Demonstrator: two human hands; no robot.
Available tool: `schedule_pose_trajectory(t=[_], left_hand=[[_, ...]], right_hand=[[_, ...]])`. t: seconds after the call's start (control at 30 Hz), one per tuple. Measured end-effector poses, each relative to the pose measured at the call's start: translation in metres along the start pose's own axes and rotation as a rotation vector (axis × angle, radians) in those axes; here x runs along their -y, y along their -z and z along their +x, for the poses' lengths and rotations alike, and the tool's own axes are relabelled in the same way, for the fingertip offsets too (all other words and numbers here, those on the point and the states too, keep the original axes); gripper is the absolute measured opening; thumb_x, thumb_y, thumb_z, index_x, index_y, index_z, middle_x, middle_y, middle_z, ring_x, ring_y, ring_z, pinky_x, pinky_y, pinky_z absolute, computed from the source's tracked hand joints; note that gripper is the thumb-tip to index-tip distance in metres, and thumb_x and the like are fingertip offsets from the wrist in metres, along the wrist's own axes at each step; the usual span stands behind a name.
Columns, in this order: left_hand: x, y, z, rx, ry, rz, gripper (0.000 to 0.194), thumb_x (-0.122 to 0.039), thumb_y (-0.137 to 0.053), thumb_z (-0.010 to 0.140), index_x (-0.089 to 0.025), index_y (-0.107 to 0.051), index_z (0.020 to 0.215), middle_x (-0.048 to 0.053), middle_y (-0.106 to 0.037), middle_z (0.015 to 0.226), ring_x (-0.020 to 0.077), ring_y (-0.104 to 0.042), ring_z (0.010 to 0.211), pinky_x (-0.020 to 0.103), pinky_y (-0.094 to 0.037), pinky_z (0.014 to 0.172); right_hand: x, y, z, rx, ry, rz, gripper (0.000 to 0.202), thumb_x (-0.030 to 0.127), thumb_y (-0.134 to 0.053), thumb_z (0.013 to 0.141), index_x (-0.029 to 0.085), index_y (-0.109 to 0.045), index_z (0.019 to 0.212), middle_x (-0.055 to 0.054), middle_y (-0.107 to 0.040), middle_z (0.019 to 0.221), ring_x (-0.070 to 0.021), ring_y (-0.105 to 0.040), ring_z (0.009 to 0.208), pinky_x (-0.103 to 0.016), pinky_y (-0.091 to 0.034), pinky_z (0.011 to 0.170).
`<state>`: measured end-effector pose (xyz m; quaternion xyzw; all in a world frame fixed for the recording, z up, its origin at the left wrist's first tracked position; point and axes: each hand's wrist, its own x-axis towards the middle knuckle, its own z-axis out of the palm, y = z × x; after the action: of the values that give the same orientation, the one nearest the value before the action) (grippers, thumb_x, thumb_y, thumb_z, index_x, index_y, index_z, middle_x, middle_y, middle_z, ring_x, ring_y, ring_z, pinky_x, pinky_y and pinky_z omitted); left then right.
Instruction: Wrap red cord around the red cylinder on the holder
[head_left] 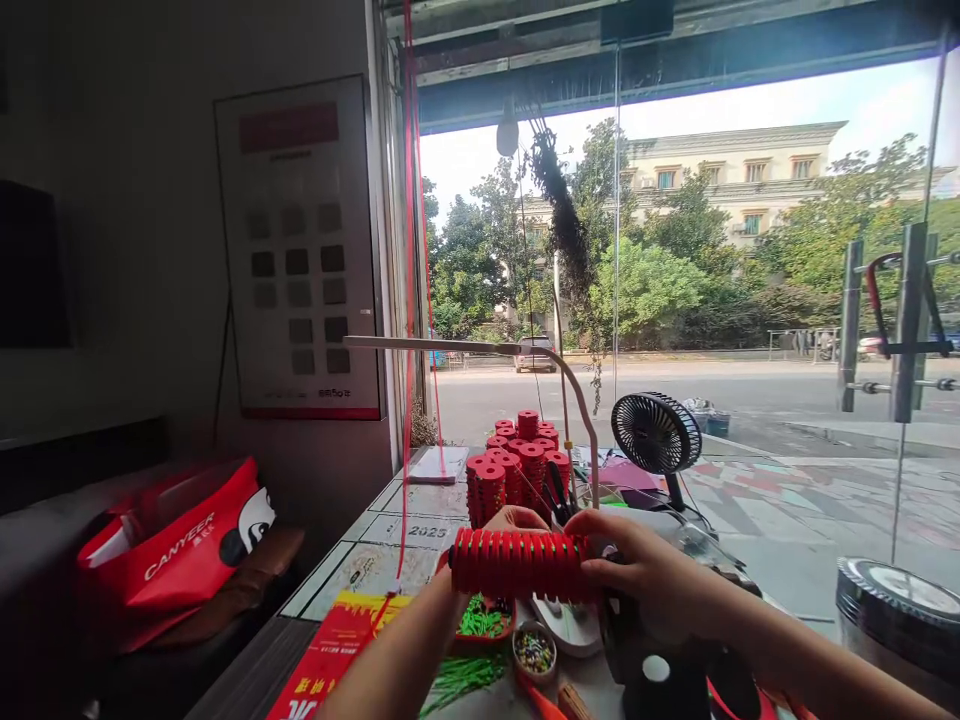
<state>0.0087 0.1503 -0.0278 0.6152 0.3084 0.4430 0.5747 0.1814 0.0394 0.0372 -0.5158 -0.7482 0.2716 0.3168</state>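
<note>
Both hands are gripping a row of red discs (pixel 517 563), held level above the table (pixel 420 498) like a cylinder. The left hand (pixel 516 520) is cupping the far side, only knuckles showing, so I can't tell how its fingers are lying. The right hand (pixel 637 570) is closing on the right end, thumb on top, fingers pressed together underneath, apparently squeezing so the stack is not sliding apart. The discs are looking ribbed and matte, dark gaps running between them.

Just below, a small round dish of mixed beads (pixel 534 650) is sitting within easy reach, beside loose green strips (pixel 469 675) that are looking thin and plasticky. A red printed sheet (pixel 330 655) is lying flat at the table's edge.

Further back, finished red stacks (pixel 521 470) are standing upright in a tight cluster, a thin lamp arm (pixel 480 347) is arching over them, and a black desk fan (pixel 655 433) is facing this way. Off left, a glossy red bag (pixel 176 545) is slumping on the bench.
</note>
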Motion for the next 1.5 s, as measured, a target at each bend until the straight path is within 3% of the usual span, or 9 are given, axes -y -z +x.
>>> schedule_pose_trajectory(t=[0.07,0.17,0.3,0.47,0.6,0.77,0.97,1.13,1.5], left_hand=[[-0.028,0.011,0.020,0.324,0.051,0.225,0.015,-0.026,-0.057,0.084,-0.012,-0.060,0.079,-0.005,-0.059,0.066,0.0058,-0.053,0.049,0.020,-0.046,0.046],[-0.071,0.016,0.043,0.568,0.016,0.482,0.013,-0.019,-0.061,0.081,-0.012,-0.060,0.070,-0.007,-0.057,0.059,0.0046,-0.050,0.046,0.018,-0.043,0.045],[-0.112,-0.004,0.041,0.629,-0.125,0.717,0.012,-0.009,-0.065,0.074,-0.013,-0.060,0.064,-0.009,-0.054,0.053,0.0050,-0.046,0.045,0.018,-0.038,0.045],[-0.134,-0.037,-0.001,0.490,-0.332,0.931,0.017,-0.004,-0.063,0.063,-0.016,-0.060,0.051,-0.008,-0.048,0.042,0.0082,-0.044,0.045,0.024,-0.030,0.048],[-0.131,-0.038,-0.034,0.284,-0.448,1.016,0.012,-0.007,-0.059,0.063,-0.017,-0.064,0.059,-0.004,-0.056,0.051,0.0120,-0.050,0.054,0.026,-0.033,0.055],[-0.099,-0.019,-0.071,0.059,-0.447,0.996,0.024,-0.023,-0.056,0.077,-0.017,-0.059,0.101,0.006,-0.064,0.098,0.0200,-0.056,0.091,0.032,-0.041,0.082],[-0.070,-0.009,-0.090,0.090,-0.460,1.055,0.063,-0.020,-0.069,0.064,-0.022,-0.046,0.123,0.004,-0.056,0.120,0.0216,-0.048,0.109,0.035,-0.033,0.099],[-0.071,-0.008,-0.085,0.090,-0.474,1.085,0.063,-0.013,-0.062,0.062,-0.021,-0.046,0.122,0.004,-0.057,0.120,0.0215,-0.048,0.108,0.035,-0.034,0.098],[-0.079,-0.005,-0.077,0.171,-0.440,1.126,0.071,-0.019,-0.065,0.058,-0.019,-0.044,0.126,0.008,-0.059,0.118,0.0268,-0.052,0.104,0.040,-0.040,0.091]], right_hand=[[0.000,0.000,-0.003,-0.027,-0.002,-0.039,0.032,0.030,-0.056,0.070,0.020,-0.058,0.100,-0.009,-0.059,0.106,-0.0274,-0.051,0.101,-0.041,-0.035,0.091],[0.000,0.000,-0.004,-0.052,0.002,-0.056,0.031,0.027,-0.057,0.068,0.020,-0.057,0.098,-0.009,-0.060,0.107,-0.0261,-0.051,0.103,-0.038,-0.036,0.091],[-0.001,0.000,0.005,-0.103,0.019,-0.075,0.025,0.029,-0.055,0.071,0.019,-0.054,0.095,-0.007,-0.064,0.099,-0.0230,-0.056,0.094,-0.034,-0.040,0.084],[0.002,-0.004,0.023,-0.193,0.057,-0.171,0.012,0.028,-0.049,0.077,0.019,-0.055,0.077,-0.004,-0.067,0.077,-0.0197,-0.059,0.072,-0.029,-0.043,0.063],[0.015,-0.009,0.019,-0.350,0.111,-0.366,0.012,0.021,-0.054,0.077,0.019,-0.061,0.067,-0.005,-0.067,0.076,-0.0241,-0.055,0.081,-0.036,-0.038,0.075],[0.027,-0.022,-0.006,-0.448,0.180,-0.562,0.020,0.020,-0.058,0.080,0.022,-0.060,0.060,-0.001,-0.063,0.069,-0.0218,-0.049,0.079,-0.037,-0.034,0.079],[0.012,-0.046,-0.024,-0.565,0.326,-0.680,0.020,0.023,-0.055,0.084,0.023,-0.056,0.064,0.003,-0.059,0.066,-0.0187,-0.045,0.073,-0.035,-0.033,0.077],[0.000,-0.061,-0.032,-0.741,0.485,-0.705,0.022,0.022,-0.045,0.088,0.024,-0.059,0.070,0.002,-0.057,0.063,-0.0181,-0.045,0.070,-0.035,-0.033,0.080],[-0.011,-0.079,-0.034,-0.782,0.482,-0.660,0.039,0.029,-0.032,0.095,0.022,-0.056,0.065,0.001,-0.053,0.057,-0.0167,-0.044,0.066,-0.035,-0.032,0.079]])
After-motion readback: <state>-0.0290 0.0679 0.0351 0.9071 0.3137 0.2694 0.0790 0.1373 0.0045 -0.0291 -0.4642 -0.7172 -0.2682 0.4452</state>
